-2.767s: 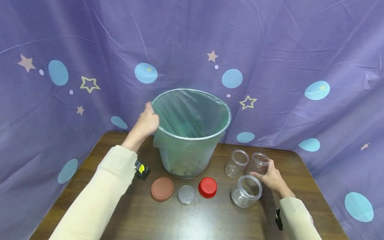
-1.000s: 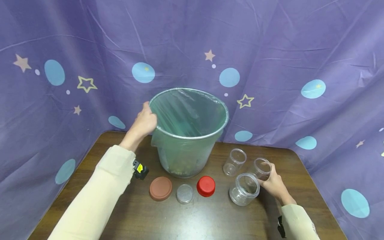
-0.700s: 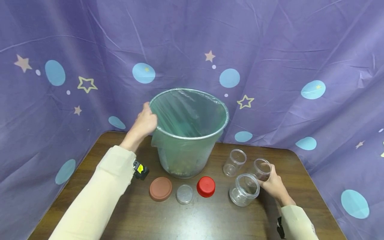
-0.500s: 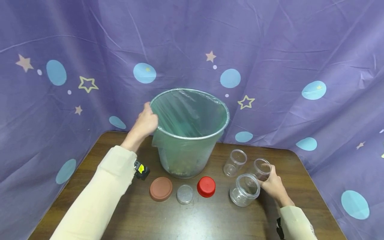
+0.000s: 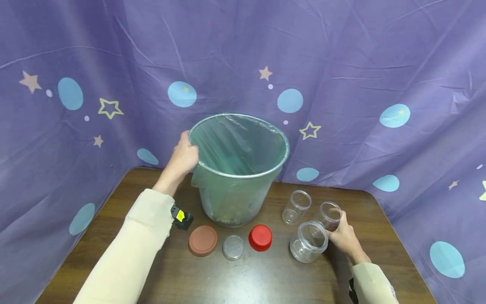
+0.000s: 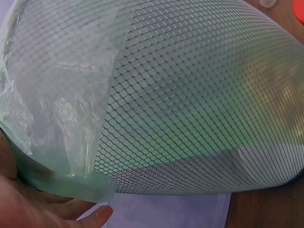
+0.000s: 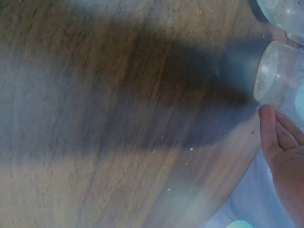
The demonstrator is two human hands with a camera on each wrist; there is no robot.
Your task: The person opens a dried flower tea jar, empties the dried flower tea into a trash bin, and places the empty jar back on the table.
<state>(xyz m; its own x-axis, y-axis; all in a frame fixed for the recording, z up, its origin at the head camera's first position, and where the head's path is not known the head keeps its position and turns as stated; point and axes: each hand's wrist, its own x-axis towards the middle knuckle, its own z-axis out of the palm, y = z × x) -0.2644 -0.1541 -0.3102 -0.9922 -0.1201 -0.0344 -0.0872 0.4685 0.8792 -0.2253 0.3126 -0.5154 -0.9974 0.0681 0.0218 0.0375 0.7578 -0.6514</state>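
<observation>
A mesh wastebasket (image 5: 231, 196) lined with a green translucent bag stands at the back of the table. My left hand (image 5: 184, 156) grips its rim on the left side; in the left wrist view, fingers (image 6: 95, 217) show below the folded-over bag liner (image 6: 90, 187). On the right, my right hand (image 5: 343, 235) holds a clear plastic jar (image 5: 328, 214) from its right side, and the jar stands on the table. Just in front of it is a wider clear jar (image 5: 306, 244). Another clear jar (image 5: 296, 207) stands to its left. All three jars are lidless.
A brown lid (image 5: 203, 240), a grey lid (image 5: 233, 247) and a red lid (image 5: 260, 237) lie in a row before the wastebasket. The wooden table (image 5: 197, 278) meets a purple curtain (image 5: 235, 55) behind and at both sides.
Since the earliest frame, my right hand has brought the clear jar slightly nearer to me, close behind the wider jar. Over the last second both hands stay nearly still.
</observation>
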